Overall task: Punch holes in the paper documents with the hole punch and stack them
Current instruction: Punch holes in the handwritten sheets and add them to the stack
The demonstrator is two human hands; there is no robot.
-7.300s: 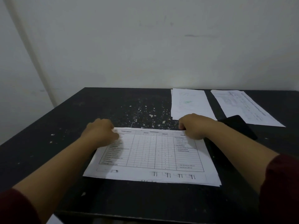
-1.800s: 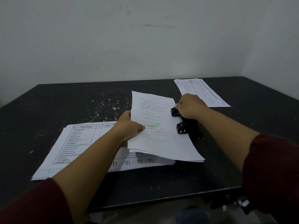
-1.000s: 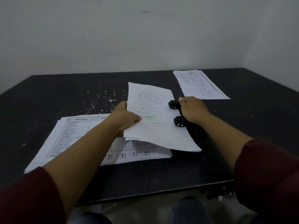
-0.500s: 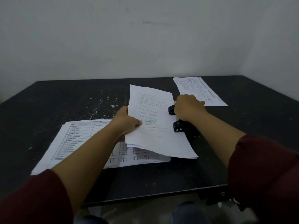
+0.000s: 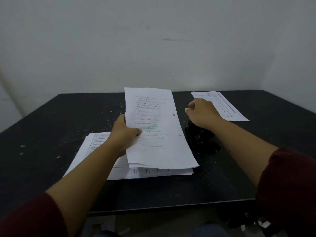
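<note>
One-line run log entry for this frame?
left hand: grips white punched sheets | right hand: curled, empty, above black hole punch | white table-form stack: on black table

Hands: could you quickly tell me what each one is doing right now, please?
Left hand: grips the punched papers.
Right hand: curled, holding nothing, above the punch.

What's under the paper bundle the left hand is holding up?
The table-form sheets lie flat beneath the paper bundle; their right part is covered. The left hand grips the bundle.
</note>
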